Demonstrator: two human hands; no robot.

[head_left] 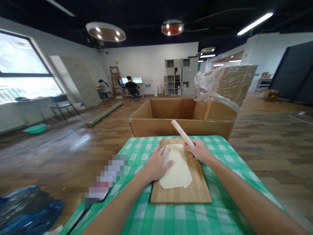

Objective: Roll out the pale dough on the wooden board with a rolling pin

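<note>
A flat, pale sheet of dough (176,171) with uneven edges lies on a wooden cutting board (181,197). My left hand (158,163) rests on the dough's left edge with its fingers spread. In my right hand (198,150) is a white rolling pin (182,133), gripped near its lower end and tilted up to the left. The pin is above the board's far right part, and my right fingers wrap round it. Part of the dough's left side is hidden under my left hand.
Under the board is a green-and-white checked tablecloth (146,213). A pixelated object (107,179) with a black cable lies at the table's left edge. Beyond the table stands a big open cardboard box (171,125). Two people sit at desks far back.
</note>
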